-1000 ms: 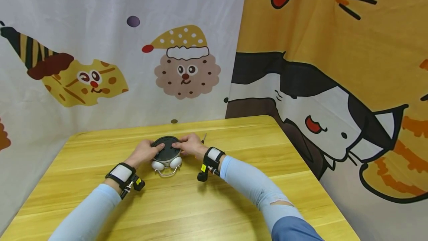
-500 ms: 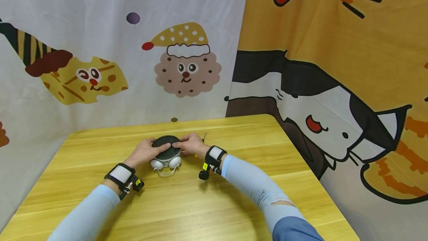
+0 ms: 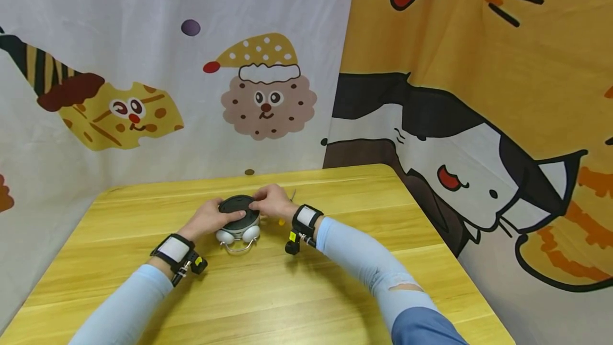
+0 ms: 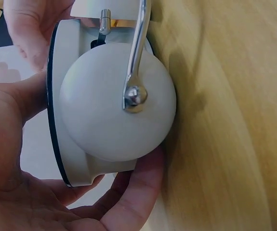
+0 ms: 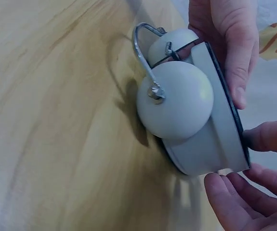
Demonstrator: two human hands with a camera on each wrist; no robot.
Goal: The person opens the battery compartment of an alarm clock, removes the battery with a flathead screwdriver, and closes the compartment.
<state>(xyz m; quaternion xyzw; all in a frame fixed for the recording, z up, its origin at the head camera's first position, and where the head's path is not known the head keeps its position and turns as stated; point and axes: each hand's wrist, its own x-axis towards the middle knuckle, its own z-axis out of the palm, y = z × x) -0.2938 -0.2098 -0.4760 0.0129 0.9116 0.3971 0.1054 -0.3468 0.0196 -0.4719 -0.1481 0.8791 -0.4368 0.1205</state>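
A white twin-bell alarm clock [image 3: 234,204] lies face down on the table, its black back upward and its bells and metal handle toward me. My left hand [image 3: 208,218] grips its left side, thumb across the back and fingers curled beneath the rim, close to the tabletop. At the upper right edge, my right hand [image 3: 274,202] pinches the clock, its thumb at the rim of the back. In the left wrist view a round white bell [image 4: 119,101] hides much of the casing. The right wrist view shows the right fingers [image 5: 234,202] by the clock's side wall. The clock's face is hidden.
Behind my right hand lies a thin tool [image 3: 293,195] with a metal tip, mostly covered; a yellow bit [image 3: 281,222] shows below the hand. The wooden table [image 3: 268,292] meets a printed curtain [image 3: 143,164] at its far edge.
My right hand has risen slightly and its thumb has drawn back toward the clock's rim. My left thumb has shifted over the back, a little nearer to me. The clock stays in place.
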